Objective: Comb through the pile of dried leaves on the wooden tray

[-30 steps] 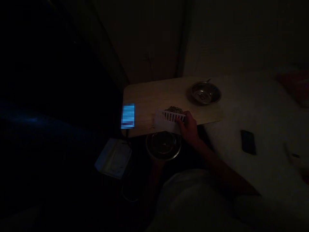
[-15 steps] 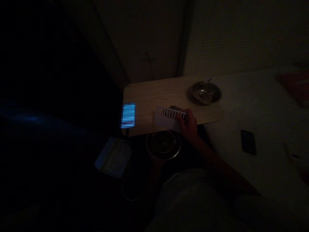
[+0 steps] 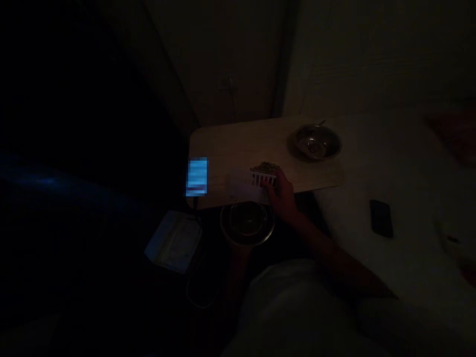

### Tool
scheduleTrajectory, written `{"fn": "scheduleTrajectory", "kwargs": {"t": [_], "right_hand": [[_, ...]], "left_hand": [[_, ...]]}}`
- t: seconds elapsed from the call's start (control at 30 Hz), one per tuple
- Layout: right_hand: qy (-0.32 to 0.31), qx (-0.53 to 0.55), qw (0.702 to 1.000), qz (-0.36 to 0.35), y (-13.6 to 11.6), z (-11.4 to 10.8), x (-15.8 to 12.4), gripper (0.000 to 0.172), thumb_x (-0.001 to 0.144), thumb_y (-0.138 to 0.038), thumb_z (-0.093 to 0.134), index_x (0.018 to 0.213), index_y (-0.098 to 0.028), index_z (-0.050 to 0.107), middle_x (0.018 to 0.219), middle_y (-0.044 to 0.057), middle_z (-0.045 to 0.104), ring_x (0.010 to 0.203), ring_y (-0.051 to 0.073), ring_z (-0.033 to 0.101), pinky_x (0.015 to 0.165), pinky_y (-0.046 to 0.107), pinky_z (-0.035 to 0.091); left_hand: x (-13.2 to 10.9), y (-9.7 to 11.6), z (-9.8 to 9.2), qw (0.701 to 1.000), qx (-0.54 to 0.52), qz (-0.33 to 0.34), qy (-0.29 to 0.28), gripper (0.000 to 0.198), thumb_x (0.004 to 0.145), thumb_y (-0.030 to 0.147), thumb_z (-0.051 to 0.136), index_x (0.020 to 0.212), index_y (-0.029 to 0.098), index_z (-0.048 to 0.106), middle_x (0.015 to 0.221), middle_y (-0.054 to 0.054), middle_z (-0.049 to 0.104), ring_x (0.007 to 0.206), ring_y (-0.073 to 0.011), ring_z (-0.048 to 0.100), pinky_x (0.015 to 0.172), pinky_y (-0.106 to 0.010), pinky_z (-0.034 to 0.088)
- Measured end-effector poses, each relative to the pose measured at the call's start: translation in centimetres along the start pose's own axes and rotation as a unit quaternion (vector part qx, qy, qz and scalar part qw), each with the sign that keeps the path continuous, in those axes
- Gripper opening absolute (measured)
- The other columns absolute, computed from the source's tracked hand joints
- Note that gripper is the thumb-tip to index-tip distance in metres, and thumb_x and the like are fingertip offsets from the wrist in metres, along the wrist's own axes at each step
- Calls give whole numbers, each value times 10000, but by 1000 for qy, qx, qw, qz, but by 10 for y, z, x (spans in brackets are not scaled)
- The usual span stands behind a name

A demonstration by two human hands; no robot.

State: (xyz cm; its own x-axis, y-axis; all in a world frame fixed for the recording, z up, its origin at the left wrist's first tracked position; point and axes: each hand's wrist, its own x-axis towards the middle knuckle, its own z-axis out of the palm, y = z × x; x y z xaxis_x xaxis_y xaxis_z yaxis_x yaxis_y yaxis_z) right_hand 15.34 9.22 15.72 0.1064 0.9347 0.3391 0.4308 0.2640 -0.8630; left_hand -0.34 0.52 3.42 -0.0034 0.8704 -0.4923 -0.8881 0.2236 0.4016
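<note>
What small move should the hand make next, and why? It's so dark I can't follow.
Probably keep tipping the white basket toward the table edge. The right hand grips its right end, a dark heap sits at its top, and a metal bowl waits just below the edge, so the heap would likely fall in.

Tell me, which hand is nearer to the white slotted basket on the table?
Right. The right hand grips the white slotted basket at its right end; the left hand is not in view.
</note>
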Motion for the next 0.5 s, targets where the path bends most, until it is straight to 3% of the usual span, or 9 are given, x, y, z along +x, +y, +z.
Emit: {"fn": "scheduleTrajectory", "kwargs": {"t": [0.13, 0.27, 0.4, 0.5], "right_hand": [[-11, 17, 1000, 11, 2, 3, -3, 202, 954, -446, 623, 1010, -265, 556, 841, 47, 701, 750, 256, 655, 668, 389, 534], [-9, 21, 999, 22, 3, 5, -6, 195, 947, -446, 625, 995, -267, 563, 832, 47, 698, 747, 258, 655, 676, 393, 537], [-23, 25, 999, 17, 4, 4, -6, 209, 944, -459, 631, 984, -261, 578, 826, 40, 698, 751, 250, 657, 701, 393, 536], [-57, 52, 997, 15, 4, -1, -5, 249, 915, -493, 677, 951, -260, 595, 814, 30, 700, 737, 240, 651, 673, 375, 524]], "left_hand": [[1, -1, -8, 999, 2, 37, -6, 690, 1057, 681, 361, 1594, 285, 537, 1736, -15, 386, 1687, -274, 181, 1390, -519, 154], [-4, 0, -10, 998, 10, 48, -26, 660, 1073, 601, 386, 1645, 281, 465, 1758, 0, 343, 1695, -267, 157, 1392, -510, 177], [-13, 3, -4, 994, 18, 100, -34, 645, 1074, 441, 460, 1702, 320, 375, 1793, 49, 245, 1704, -221, 109, 1395, -458, 188], [-12, 5, 3, 996, -1, 89, -23, 654, 1074, 480, 463, 1709, 361, 360, 1791, 45, 253, 1688, -247, 184, 1367, -494, 261]]}}
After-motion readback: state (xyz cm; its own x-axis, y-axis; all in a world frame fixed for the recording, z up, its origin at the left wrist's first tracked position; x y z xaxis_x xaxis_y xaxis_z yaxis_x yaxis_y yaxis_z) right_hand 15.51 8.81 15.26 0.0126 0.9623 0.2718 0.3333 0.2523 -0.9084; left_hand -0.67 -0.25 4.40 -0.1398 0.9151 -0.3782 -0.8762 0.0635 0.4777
